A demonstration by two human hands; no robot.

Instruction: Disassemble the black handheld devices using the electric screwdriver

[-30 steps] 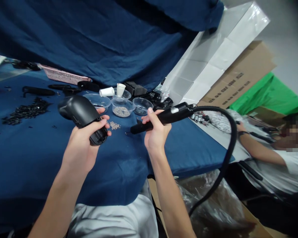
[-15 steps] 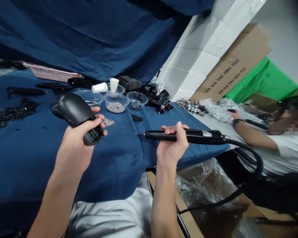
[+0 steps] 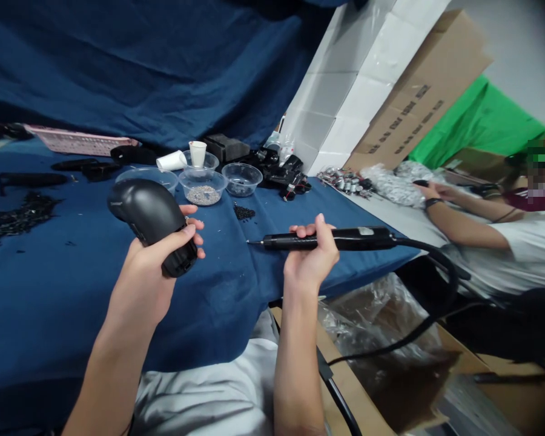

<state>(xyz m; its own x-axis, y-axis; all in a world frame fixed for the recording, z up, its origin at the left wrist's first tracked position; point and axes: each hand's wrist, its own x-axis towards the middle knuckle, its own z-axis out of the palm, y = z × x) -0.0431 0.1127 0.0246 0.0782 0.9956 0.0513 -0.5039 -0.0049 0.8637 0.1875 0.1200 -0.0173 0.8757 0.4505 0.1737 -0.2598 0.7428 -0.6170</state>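
Note:
My left hand point(image 3: 152, 272) is wrapped round a rounded black plastic housing point(image 3: 152, 212), whose open lower end faces down to the right. In my right hand point(image 3: 311, 257) lies a black electric screwdriver point(image 3: 358, 238), gripped level, its thin bit pointing left toward the housing but apart from it. A clear bowl of small silver screws point(image 3: 203, 192) stands behind the hands. Beside it a small pile of black screws point(image 3: 244, 212) lies on the blue cloth point(image 3: 218, 303).
White cups point(image 3: 171, 160), other clear bowls and black parts point(image 3: 281, 172) stand behind. A pink basket point(image 3: 86, 142) and black strips point(image 3: 18, 218) are at left. The screwdriver's cable point(image 3: 418, 333) hangs at right, near another person's arm point(image 3: 458, 227).
The housing has moved slightly right in the view and turned a little. A small silver pile beside the bowl is now hidden behind my left hand. The person at right has both hands together.

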